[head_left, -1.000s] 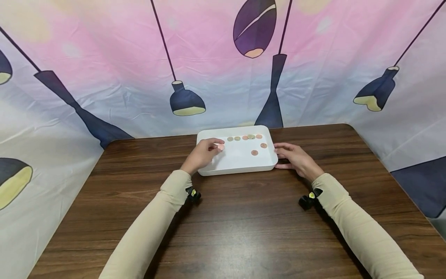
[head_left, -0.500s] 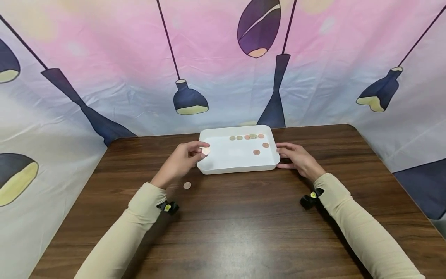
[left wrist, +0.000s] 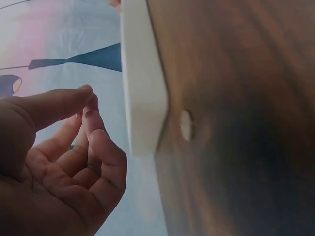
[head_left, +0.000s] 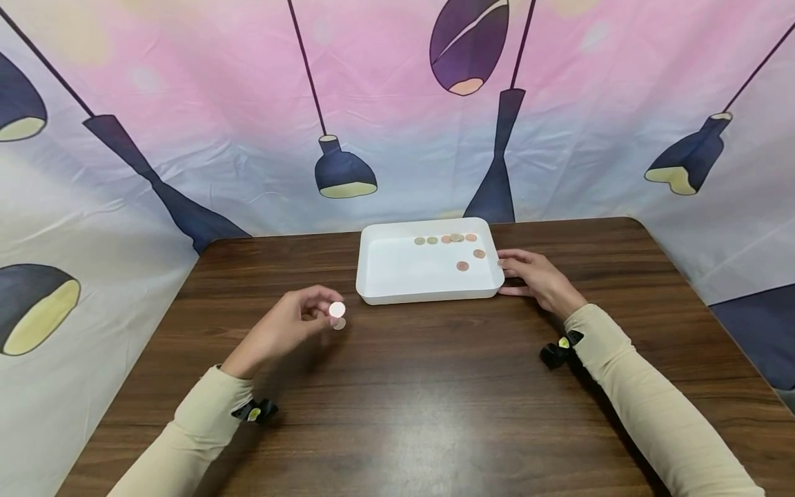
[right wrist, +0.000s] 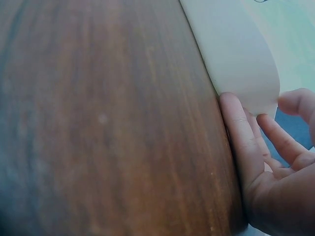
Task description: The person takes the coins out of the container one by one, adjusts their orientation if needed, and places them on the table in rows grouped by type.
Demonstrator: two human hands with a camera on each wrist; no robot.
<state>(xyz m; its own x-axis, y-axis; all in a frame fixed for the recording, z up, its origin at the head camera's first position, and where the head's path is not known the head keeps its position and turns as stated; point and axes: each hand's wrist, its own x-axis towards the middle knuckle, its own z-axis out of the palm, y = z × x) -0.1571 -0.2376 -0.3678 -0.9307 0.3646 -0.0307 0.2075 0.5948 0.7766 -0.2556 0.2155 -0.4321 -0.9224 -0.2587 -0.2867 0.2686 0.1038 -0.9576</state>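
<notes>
Over the table, in the head view, my left hand (head_left: 292, 319) pinches a coin (head_left: 337, 309) that gleams white. A second coin (head_left: 338, 324) lies on the wood just beneath it; it also shows in the left wrist view as a pale coin (left wrist: 186, 125). The pinched coin is not discernible from the left wrist. A shallow white tray (head_left: 410, 284) sits at the back of the table. At its right end my right hand (head_left: 539, 279) rests on the table, fingertips touching the outer wall and rim. In the right wrist view, the thumb (right wrist: 240, 132) lies along the tray's side.
Several copper and brass-coloured coins lie in the tray, including a brass-coloured coin (head_left: 419, 241) in the back row and a copper coin (head_left: 462, 266) nearer the front. The brown wooden table (head_left: 422, 386) ends at a patterned cloth backdrop (head_left: 248, 138).
My left hand has carried the pinched coin out of the tray, leftward and toward me, to above the coin on the table. The right hand stays at the tray's right end.
</notes>
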